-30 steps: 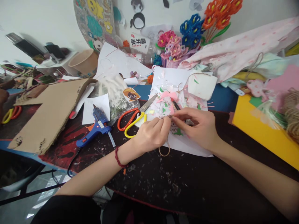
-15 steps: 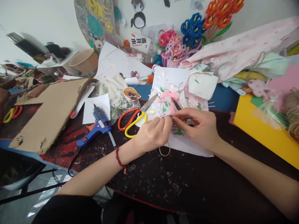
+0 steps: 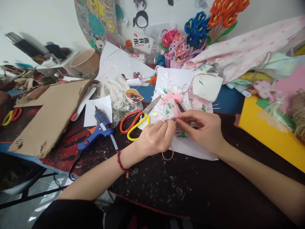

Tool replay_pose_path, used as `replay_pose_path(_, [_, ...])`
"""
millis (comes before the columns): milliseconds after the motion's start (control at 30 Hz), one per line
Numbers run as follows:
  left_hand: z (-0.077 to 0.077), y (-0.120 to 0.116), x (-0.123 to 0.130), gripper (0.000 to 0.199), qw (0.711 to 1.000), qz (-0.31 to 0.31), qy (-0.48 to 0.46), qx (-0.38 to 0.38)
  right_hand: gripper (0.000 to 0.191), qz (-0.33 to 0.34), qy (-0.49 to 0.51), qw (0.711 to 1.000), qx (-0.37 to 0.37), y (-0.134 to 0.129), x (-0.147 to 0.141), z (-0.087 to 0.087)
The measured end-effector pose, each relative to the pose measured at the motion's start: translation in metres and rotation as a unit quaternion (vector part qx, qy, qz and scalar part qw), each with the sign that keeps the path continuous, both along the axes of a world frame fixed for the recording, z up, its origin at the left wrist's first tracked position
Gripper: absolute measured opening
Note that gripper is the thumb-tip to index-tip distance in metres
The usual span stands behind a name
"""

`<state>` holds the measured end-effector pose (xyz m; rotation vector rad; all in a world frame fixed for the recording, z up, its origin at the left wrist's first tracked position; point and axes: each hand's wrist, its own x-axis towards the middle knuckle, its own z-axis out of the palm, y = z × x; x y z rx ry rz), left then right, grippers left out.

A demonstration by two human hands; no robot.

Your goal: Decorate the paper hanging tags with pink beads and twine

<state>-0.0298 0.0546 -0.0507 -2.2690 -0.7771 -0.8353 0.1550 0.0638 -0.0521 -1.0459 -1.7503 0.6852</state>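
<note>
brown twine (image 3: pixel 168 159) in hand, just right of the scissors (image 3: pixel 145 112).
left hand (image 3: pixel 157 135) and right hand (image 3: pixel 201 130) each pinched closed on the twine, a loop showing below; blue hot-glue gun (image 3: pixel 101 126) left of the scissors.

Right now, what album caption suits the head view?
Left hand and right hand work close together by paper scraps; twine, scissors and glue gun nearby.

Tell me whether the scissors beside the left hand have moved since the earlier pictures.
No. Judged against the blue glue gun beside them, the scissors keep the same place and angle, with no visible shift either way.
</note>
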Motion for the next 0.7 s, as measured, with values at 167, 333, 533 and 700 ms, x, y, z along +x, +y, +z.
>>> replay_pose_path(167, [0.0008, 0.0015, 0.0016, 0.012, 1.0, 0.007, 0.003, -0.006, 0.003, 0.001, -0.005, 1.0, -0.001, -0.0002, 0.0001, 0.0002])
replay_pose_path(333, [0.0017, 0.0009, 0.0022, 0.012, 1.0, -0.001, 0.014, -0.003, 0.003, 0.001, -0.009, 1.0, 0.001, 0.0, 0.0002, 0.0003])
replay_pose_path(533, [-0.0004, 0.0006, 0.0009, 0.014, 0.999, 0.002, -0.008, -0.042, 0.004, 0.013, -0.019, 0.999, 0.025, -0.0003, 0.0017, 0.001])
replay_pose_path(700, [-0.0026, 0.0014, 0.0005, 0.015, 0.999, 0.004, -0.01, -0.041, 0.004, 0.018, -0.023, 0.999, 0.034, -0.0005, 0.002, 0.0004])
